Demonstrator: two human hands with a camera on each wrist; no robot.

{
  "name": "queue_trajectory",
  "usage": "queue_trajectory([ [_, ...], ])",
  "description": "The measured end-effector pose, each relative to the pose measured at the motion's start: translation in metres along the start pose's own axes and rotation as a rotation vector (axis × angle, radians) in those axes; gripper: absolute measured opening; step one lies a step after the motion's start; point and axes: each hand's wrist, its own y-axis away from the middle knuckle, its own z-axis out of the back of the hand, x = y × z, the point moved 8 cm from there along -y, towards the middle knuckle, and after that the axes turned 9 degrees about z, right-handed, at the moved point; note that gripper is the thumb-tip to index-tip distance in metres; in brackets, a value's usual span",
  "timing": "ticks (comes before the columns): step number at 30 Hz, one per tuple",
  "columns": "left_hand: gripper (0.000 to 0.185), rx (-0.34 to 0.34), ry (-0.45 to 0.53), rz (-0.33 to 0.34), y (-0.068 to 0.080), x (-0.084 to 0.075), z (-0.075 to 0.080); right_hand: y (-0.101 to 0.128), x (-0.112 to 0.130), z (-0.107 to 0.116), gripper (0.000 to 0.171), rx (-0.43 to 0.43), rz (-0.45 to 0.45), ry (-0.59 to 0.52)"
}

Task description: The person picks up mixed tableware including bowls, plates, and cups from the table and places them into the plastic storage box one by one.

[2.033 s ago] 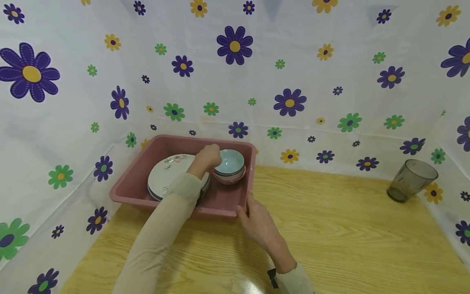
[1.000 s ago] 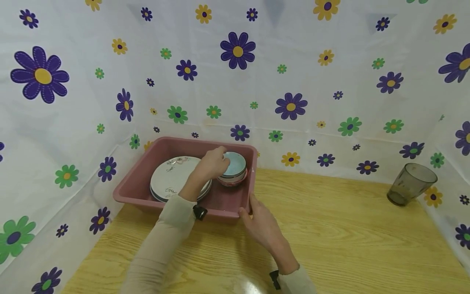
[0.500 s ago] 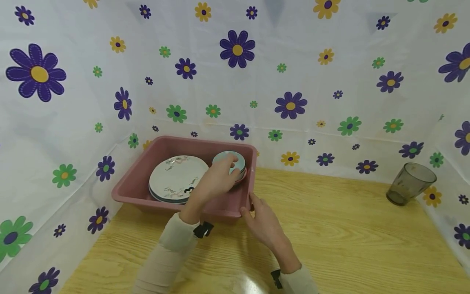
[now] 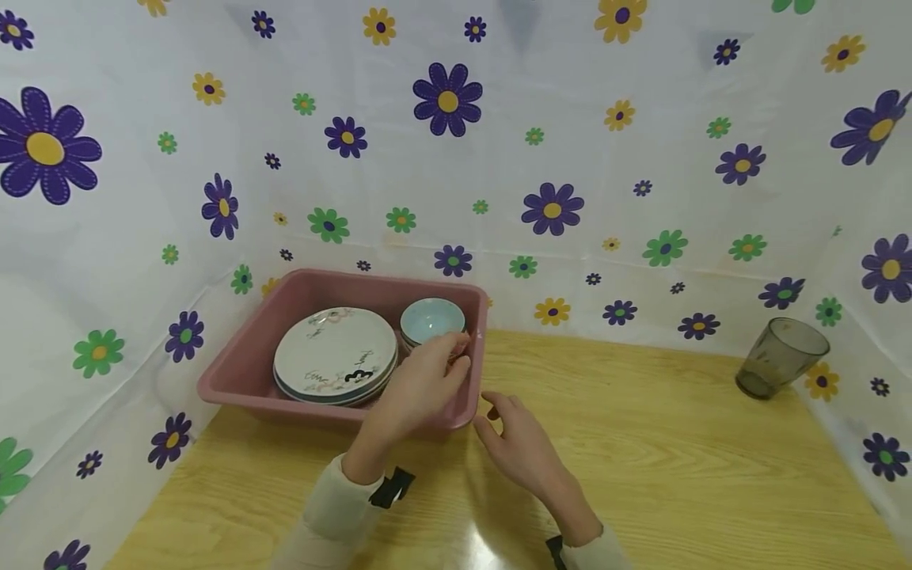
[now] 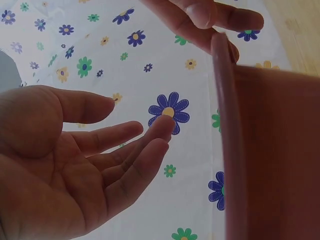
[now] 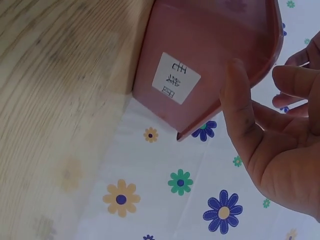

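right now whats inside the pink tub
The pink tub holds a stack of patterned plates and a light blue bowl nested on others. The left hand hides the bowls' lower front.
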Motion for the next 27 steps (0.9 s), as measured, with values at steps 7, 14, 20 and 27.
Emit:
queue_trajectory([
  [7, 0.034, 0.022, -0.037, -0.009, 0.010, -0.002, -0.012, 0.010, -0.004, 0.005, 0.037, 0.041, 0.017, 0.011],
  [14, 0.033, 0.036, -0.044, -0.015, 0.012, -0.004, -0.019, 0.013, -0.008, 0.006, 0.036, 0.061, 0.014, 0.004],
  [20, 0.029, 0.048, -0.054, -0.044, 0.018, -0.003, -0.027, 0.015, -0.010, 0.010, 0.034, 0.055, 0.014, 0.023],
  [27, 0.030, 0.068, -0.058, -0.058, 0.016, -0.006, -0.031, 0.018, -0.017, 0.022, 0.034, 0.030, -0.017, 0.020],
])
